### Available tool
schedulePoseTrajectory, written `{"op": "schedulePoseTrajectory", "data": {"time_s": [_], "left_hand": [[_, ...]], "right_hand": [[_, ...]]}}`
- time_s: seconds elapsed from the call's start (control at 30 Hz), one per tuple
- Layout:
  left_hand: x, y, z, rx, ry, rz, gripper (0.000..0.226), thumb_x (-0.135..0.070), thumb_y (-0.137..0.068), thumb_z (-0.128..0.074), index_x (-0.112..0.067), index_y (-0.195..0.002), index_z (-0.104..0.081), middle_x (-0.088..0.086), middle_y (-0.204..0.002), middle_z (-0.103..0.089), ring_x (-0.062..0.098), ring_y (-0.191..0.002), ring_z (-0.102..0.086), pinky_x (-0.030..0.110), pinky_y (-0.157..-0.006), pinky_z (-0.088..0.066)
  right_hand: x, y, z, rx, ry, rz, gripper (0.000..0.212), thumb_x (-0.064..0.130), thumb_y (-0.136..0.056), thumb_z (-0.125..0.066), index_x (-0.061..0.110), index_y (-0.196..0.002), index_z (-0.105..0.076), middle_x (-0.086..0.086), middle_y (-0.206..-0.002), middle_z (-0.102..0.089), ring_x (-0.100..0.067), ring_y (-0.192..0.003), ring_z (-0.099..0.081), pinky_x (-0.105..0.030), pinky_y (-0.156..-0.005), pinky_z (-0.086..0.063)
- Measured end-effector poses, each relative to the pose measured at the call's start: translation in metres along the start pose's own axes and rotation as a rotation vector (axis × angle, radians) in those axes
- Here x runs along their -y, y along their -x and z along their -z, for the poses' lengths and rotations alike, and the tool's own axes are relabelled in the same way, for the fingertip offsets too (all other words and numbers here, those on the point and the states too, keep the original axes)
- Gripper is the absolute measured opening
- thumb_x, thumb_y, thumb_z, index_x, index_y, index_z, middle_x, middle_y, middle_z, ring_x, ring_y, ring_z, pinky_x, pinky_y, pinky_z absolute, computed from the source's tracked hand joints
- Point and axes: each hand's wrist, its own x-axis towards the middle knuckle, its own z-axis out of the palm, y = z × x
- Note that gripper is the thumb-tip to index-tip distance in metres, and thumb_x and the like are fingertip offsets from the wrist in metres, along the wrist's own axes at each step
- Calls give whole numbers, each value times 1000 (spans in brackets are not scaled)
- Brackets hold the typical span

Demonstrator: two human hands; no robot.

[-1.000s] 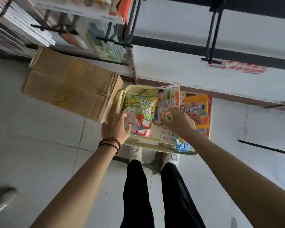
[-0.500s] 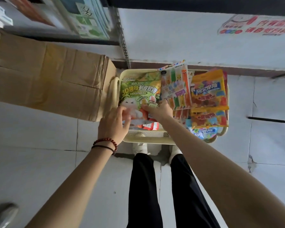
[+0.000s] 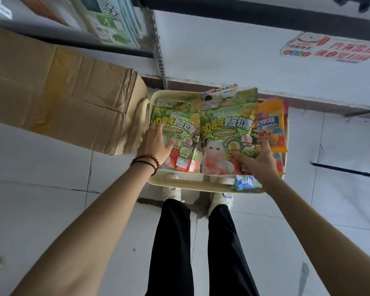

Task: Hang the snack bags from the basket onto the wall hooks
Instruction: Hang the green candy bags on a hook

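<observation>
**Two green bags up front, both your hands in the basket**

Head view, looking down at your feet: the cream basket (image 3: 192,182) sits on the floor against the wall, just beside a cardboard box (image 3: 58,97). I count two matching green snack bags. There's also at least one orange bag (image 3: 272,127) at the right side and a small blue packet (image 3: 246,182) poking over the near rim; the pile underneath is too jumbled to count.

Your left hand (image 3: 156,144) lies flat, fingers spread, pressing the left green bag (image 3: 175,124) down. Your right hand (image 3: 259,163) pinches the lower edge of the right green bag (image 3: 226,127), thumb on the front, tilting it up out of the basket. Both arms are stretched straight out.
</observation>
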Motion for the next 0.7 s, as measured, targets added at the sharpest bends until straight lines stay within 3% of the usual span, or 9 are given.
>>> {"op": "schedulePoseTrajectory", "data": {"time_s": [0.13, 0.23, 0.4, 0.47, 0.57, 0.63, 0.7], "left_hand": [[-9, -8, -11, 61, -29, 168, 101, -58, -69, -71, -15, -145, -20, 22, -150, -19, 38, -134, -30, 52, -104, -36], [-13, -9, -10, 127, -89, 225, 119, -66, -57, -75, -23, -147, -10, 23, -149, -20, 43, -134, -27, 54, -105, -32], [-21, 5, -13, 133, -150, 172, 131, -69, -50, -75, -30, -148, 2, 17, -143, -24, 35, -126, -32, 45, -97, -40], [-25, 17, -19, 182, -246, 142, 130, -75, -50, -71, -35, -147, 5, 15, -140, -23, 32, -122, -35, 40, -91, -43], [-28, 32, -27, 191, -323, 118, 127, -81, -46, -67, -36, -147, -5, 15, -137, -25, 30, -121, -35, 39, -91, -40], [-26, 37, -30, 148, -357, 60, 121, -83, -45, -65, -31, -144, -19, 14, -146, -18, 32, -131, -25, 44, -101, -34], [-25, 32, -29, 95, -365, -33, 109, -86, -47, -60, -25, -134, -35, 9, -155, -4, 32, -141, -10, 51, -110, -23]], "right_hand": [[-23, -3, 19, 15, 130, 56, 77, 28, -69, -82, 21, -128, -33, -3, -105, -64, -25, -90, -62, -33, -76, -48], [-29, 0, 14, 4, 223, 116, 78, 28, -67, -82, 20, -129, -35, -1, -110, -59, -23, -94, -58, -27, -67, -42], [-22, 4, -5, -279, 434, 258, 101, 15, -64, -82, 21, -144, -21, -16, -132, -35, -32, -116, -38, -42, -88, -41], [-13, 1, -7, -276, 464, 304, 100, 18, -65, -82, 20, -144, -21, -16, -135, -30, -31, -120, -33, -43, -95, -37], [-7, -12, -10, -270, 493, 371, 87, 29, -69, -79, 20, -140, -31, -15, -137, -29, -30, -125, -31, -42, -101, -34], [-4, -23, -12, -357, 593, 437, 80, 35, -69, -78, 17, -135, -39, -15, -141, -29, -31, -127, -31, -47, -107, -29], [3, -34, -13, -391, 689, 485, 78, 39, -70, -77, 16, -134, -40, -15, -148, -24, -32, -135, -25, -49, -114, -11]]}}
